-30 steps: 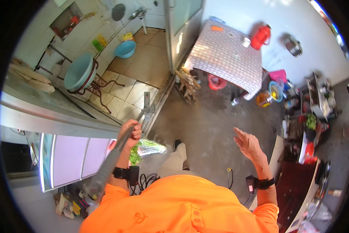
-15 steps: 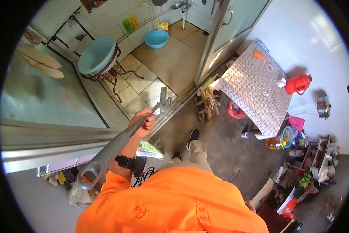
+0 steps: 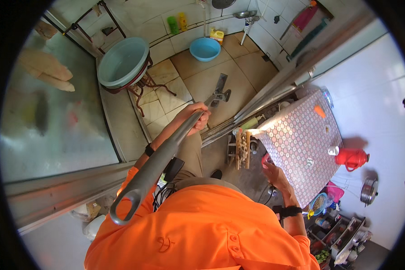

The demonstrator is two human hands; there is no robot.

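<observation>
My left hand (image 3: 196, 119) is closed around the shaft of a long grey mop-like pole (image 3: 159, 162). The end nearest me widens into a handle with a hanging loop. At the far end, a narrow flat head (image 3: 220, 86) with a bracket points over the tiled floor (image 3: 211, 81); whether it touches is unclear. My right hand (image 3: 277, 177) holds nothing visible, fingers loosely apart. It hangs beside the edge of a table with a patterned cloth (image 3: 297, 139), in front of a red object (image 3: 266, 159) that it partly hides.
A door frame (image 3: 274, 92) and floor track cross ahead of me. Inside the tiled room, a large basin (image 3: 123, 63) rests on a metal stand, and a blue basin (image 3: 205, 49) sits on the floor. A red thermos (image 3: 351, 157) and wooden rack (image 3: 243, 148) are to the right.
I have stepped forward toward the doorway. My left hand and the pole's head have moved forward and right, over the tiled room. My right hand has come into view by the table.
</observation>
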